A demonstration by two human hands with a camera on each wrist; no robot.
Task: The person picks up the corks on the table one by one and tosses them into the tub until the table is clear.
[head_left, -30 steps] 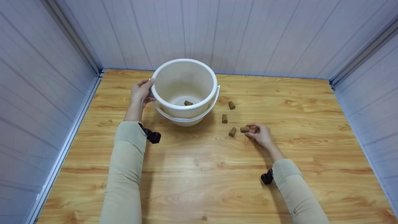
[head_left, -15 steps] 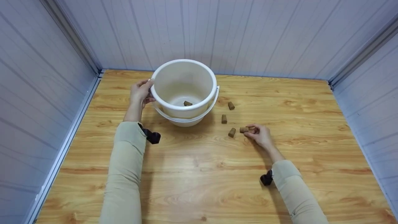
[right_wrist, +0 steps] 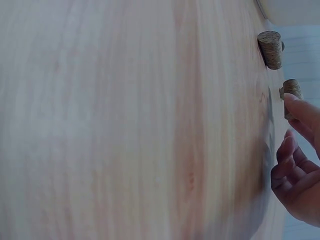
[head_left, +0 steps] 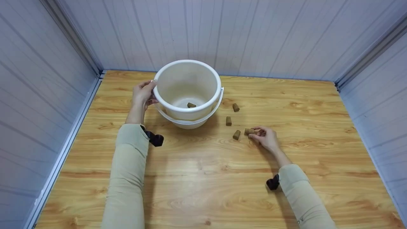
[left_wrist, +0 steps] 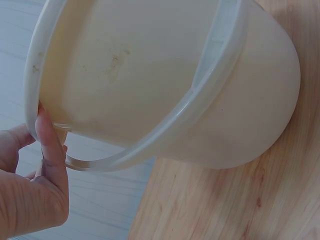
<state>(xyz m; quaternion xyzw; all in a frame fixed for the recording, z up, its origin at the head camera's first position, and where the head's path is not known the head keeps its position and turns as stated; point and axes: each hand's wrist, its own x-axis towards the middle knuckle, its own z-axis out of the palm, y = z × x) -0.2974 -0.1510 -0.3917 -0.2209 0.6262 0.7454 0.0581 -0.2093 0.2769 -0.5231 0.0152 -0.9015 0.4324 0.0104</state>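
Observation:
A white bucket (head_left: pixel 187 116) stands upright at the back of the wooden table, its handle hanging down in front. My left hand (head_left: pixel 142 94) grips its rim at the left, thumb on the rim's top and fingers outside; the left wrist view shows this hold on the rim (left_wrist: pixel 31 100) closely. One cork stopper (head_left: pixel 191 105) lies on the bucket's bottom. To the bucket's right, my right hand (head_left: pixel 266 138) pinches a cork stopper (head_left: pixel 248 131) between thumb and fingers, also seen in the right wrist view as a speckled brown cork (right_wrist: pixel 291 87). Whether this cork touches the table is hard to tell.
Three loose corks lie right of the bucket: a near one (head_left: pixel 236 135), a middle one (head_left: pixel 228 121) and a far one (head_left: pixel 236 107). Pale panel walls enclose the wooden table (head_left: pixel 197 190) at the back (head_left: pixel 270 38) and both sides.
My right fingers have closed further over the cork, covering more of it. My left hand and the bucket stay in place.

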